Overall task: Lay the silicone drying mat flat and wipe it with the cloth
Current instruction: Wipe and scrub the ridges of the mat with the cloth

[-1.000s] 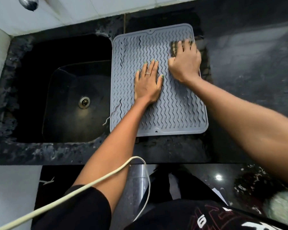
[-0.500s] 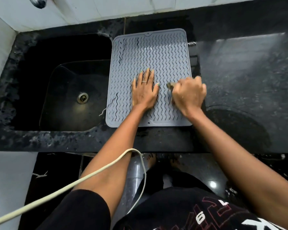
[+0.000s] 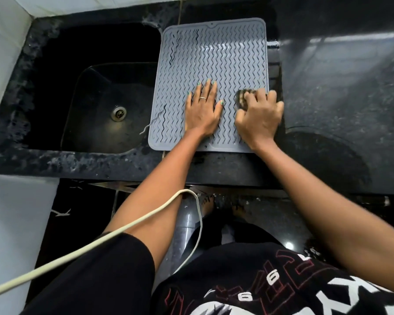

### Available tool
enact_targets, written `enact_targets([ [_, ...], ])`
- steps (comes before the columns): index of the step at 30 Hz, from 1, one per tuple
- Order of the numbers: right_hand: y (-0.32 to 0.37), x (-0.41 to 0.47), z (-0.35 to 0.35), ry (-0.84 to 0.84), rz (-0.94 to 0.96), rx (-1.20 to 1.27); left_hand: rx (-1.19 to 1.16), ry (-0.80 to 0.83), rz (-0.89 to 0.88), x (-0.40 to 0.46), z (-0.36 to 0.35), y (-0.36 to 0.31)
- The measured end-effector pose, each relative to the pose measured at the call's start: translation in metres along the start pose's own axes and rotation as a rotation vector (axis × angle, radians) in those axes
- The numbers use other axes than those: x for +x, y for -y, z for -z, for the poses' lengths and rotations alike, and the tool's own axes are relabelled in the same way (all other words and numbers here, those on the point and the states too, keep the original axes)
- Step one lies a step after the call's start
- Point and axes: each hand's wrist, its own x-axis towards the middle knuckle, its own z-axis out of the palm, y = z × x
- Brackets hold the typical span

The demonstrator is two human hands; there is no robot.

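Mat (image 3: 214, 53) flat on desk (image 3: 339, 87), just right of sink (image 3: 89, 87); its left edge overhangs the basin. Left hand (image 3: 203, 112) flat on mat's near middle. Right hand (image 3: 258, 117) beside it at mat's right edge, atop cloth (image 3: 242, 97). Cable (image 3: 100, 242) crosses left forearm below.

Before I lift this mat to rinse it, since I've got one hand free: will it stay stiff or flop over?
Probably floppy: the silicone mat looks thin and lies flush on the counter. It may slide too, since the left hand presses it flat while the right hand rubs the cloth. Likely light.
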Motion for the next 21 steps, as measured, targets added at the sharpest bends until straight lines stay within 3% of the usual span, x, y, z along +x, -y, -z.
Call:
enact_targets([
  [4, -0.002, -0.034, 0.018, 0.012, 0.015, 0.005, -0.025, 0.016, 0.0, -0.002, 0.0, -0.001],
  [9, 0.011, 0.03, 0.032, -0.089, -0.208, 0.381, -0.015, 0.008, -0.003, -0.005, 0.0, 0.001],
  [15, 0.012, 0.086, -0.003, 0.224, -0.006, 0.056, 0.004, 0.012, 0.002, -0.009, 0.001, 0.0],
  [21, 0.006, 0.016, -0.007, -0.023, 0.083, 0.046, 0.002, 0.013, 0.005, -0.011, 0.001, -0.001],
])
